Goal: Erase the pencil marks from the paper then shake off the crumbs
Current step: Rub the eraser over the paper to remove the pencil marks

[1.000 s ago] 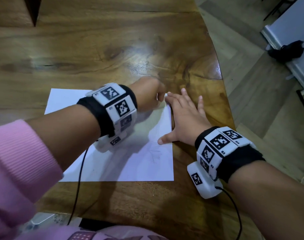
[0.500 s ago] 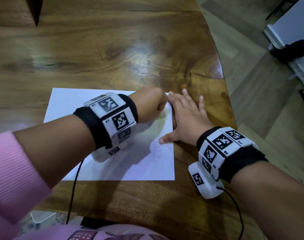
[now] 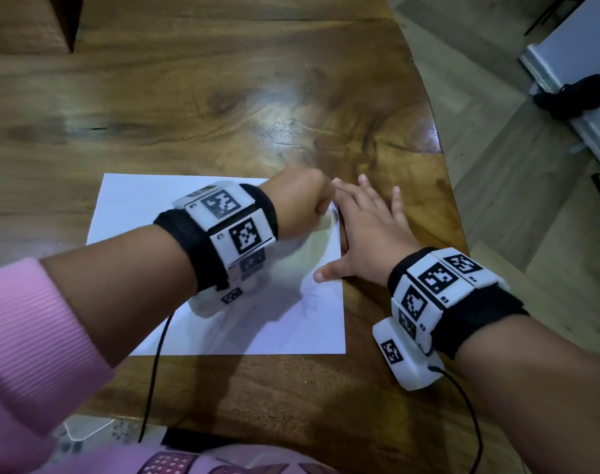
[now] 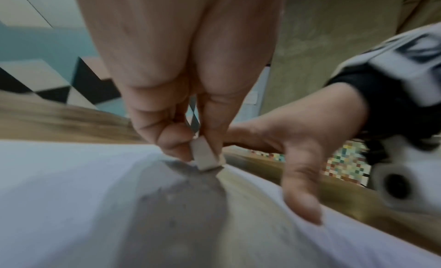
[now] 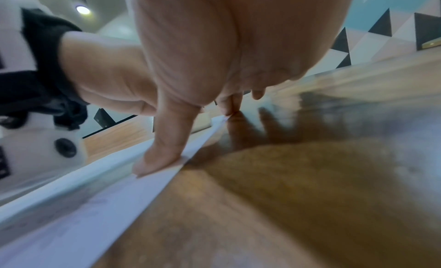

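Note:
A white sheet of paper (image 3: 148, 213) lies on the wooden table (image 3: 223, 97), with faint pencil marks (image 3: 312, 302) near its right edge. My left hand (image 3: 305, 203) pinches a small white eraser (image 4: 206, 155) and presses its tip on the paper (image 4: 59, 177) close to the far right corner. My right hand (image 3: 363, 230) lies flat with straight fingers across the paper's right edge; its thumb (image 5: 162, 153) presses on the sheet (image 5: 95, 206). In the head view the eraser is hidden under the left fist.
The table's curved right edge (image 3: 439, 186) runs just beyond my right hand, with floor past it. A black object (image 3: 572, 94) lies on the floor by a white unit. Cables hang from both wrist cameras toward me.
My left hand with the eraser has shifted slightly back and forth near the paper's far right corner. The right hand stays flat on the paper's edge.

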Available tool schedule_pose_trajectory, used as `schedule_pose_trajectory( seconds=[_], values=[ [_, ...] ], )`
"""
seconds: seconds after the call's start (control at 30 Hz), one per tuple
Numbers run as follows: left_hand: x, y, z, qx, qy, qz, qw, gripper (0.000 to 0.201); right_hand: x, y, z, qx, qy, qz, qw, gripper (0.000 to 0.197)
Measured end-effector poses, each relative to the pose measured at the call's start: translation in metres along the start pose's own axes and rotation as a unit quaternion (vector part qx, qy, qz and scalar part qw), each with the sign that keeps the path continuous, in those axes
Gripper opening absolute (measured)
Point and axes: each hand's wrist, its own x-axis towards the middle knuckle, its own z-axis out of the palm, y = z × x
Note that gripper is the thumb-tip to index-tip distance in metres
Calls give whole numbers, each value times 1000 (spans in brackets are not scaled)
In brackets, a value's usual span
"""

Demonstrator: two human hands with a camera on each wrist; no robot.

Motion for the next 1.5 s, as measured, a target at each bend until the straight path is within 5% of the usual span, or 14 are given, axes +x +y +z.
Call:
schedule_pose_trajectory(
  seconds=[0.07,0.23,0.4,0.57,0.73,0.9,1.0,1.23,1.4,1.5],
  values=[
    [-3,-1,0,0,-12,18,1000,11,0,0,0,3,1,1,1000,127],
    [15,-7,-8,-22,70,-28,997,11,0,-1,-1,-6,-2,4,1000,126],
    [6,-10,-8,-25,-62,30,997,13,1,0,-1,-6,-5,4,1000,128],
    [13,-7,-15,-9,74,7,997,15,1,0,-1,-10,-1,3,1000,126],
    [-8,-18,-14,28,-152,42,987,16,1,1,-1,-8,-3,2,1000,127],
    [3,-34,-17,-43,31,-24,998,26,0,1,-1,-25,-4,-3,1000,125],
    [4,-31,-9,5,72,5,997,14,0,1,-2,-40,-5,-5,999,124],
    [-44,-34,2,13,-113,74,991,11,0,0,-2,-41,-11,-7,999,124],
    [-1,-24,-11,-20,45,4,999,18,0,0,-2,-50,-15,-4,999,124],
    [-11,-21,-1,-14,18,29,999,13,1,0,-2,-52,-14,-3,999,124]
  ],
)
